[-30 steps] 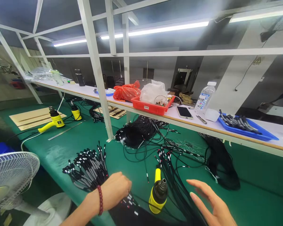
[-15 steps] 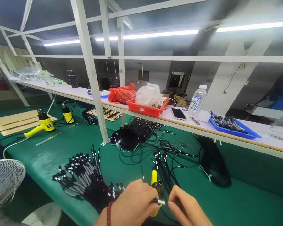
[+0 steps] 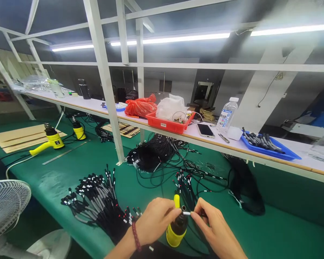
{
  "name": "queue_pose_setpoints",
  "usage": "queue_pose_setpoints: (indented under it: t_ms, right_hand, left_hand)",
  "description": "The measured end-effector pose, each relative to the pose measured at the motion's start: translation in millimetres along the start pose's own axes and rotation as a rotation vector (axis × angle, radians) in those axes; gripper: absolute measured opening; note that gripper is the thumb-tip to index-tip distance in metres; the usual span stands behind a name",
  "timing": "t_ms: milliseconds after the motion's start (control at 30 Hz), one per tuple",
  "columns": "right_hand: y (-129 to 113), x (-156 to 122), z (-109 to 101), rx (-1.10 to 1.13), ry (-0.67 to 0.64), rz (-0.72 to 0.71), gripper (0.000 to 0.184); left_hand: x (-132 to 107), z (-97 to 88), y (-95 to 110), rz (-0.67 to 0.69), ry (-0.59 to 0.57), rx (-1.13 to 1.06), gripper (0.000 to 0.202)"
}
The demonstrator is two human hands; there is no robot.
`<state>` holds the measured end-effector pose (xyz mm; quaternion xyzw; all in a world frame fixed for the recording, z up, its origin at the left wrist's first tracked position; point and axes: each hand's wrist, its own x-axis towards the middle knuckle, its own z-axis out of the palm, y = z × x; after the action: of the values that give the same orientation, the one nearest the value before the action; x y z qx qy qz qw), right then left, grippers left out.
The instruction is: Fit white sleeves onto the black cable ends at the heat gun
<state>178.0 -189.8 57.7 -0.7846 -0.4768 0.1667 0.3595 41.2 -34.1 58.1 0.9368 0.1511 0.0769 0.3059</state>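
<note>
A thin black cable with a white sleeve (image 3: pixel 186 213) on it stretches between my two hands. My left hand (image 3: pixel 160 217), with a dark red bead bracelet at its wrist, pinches one side of the sleeve. My right hand (image 3: pixel 213 223) grips the other side between thumb and fingers. Directly behind the sleeve, a yellow and black heat gun (image 3: pixel 175 235) stands upright, its round nozzle close to the sleeve; I cannot tell whether they touch. To the left lies a large bundle of black cables (image 3: pixel 97 203) with grey sections and white-marked ends. Red-and-white-tipped cables (image 3: pixel 184 181) lie behind the heat gun.
A shelf (image 3: pixel 213 141) crosses above the green table (image 3: pixel 294 237). It carries a red tray (image 3: pixel 167 125), a phone (image 3: pixel 205 130), a bottle (image 3: pixel 226 115) and a blue tray (image 3: pixel 288 154). Other heat guns (image 3: pixel 50 140) lie left; a fan (image 3: pixel 8 208) stands front left.
Both hands have risen and come together at the white sleeve, which now sits level before the heat gun's nozzle. My right hand, apart from the sleeve earlier, now grips it.
</note>
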Motion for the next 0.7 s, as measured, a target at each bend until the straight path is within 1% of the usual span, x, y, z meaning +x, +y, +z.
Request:
queue_pose_setpoints:
  t_ms: [67,200,367,700]
  right_hand:
    - [0.5,3.1,0.7,0.012,0.01,-0.002,0.027]
    - [3.6,7.4,3.8,0.029,0.037,-0.003,0.026]
    - [11.4,11.6,9.3,0.002,0.076,-0.004,0.025]
    - [11.6,12.9,8.9,-0.009,0.05,0.034,0.023]
  left_hand:
    - [3.5,4.2,-3.8,-0.005,0.008,-0.005,0.043]
    - [10.3,12.7,-10.0,-0.044,0.033,0.002,0.04]
    - [13.8,18.8,-11.8,-0.102,0.043,-0.036,0.037]
    - [15.8,24.2,-14.5,-0.139,0.085,-0.149,0.024]
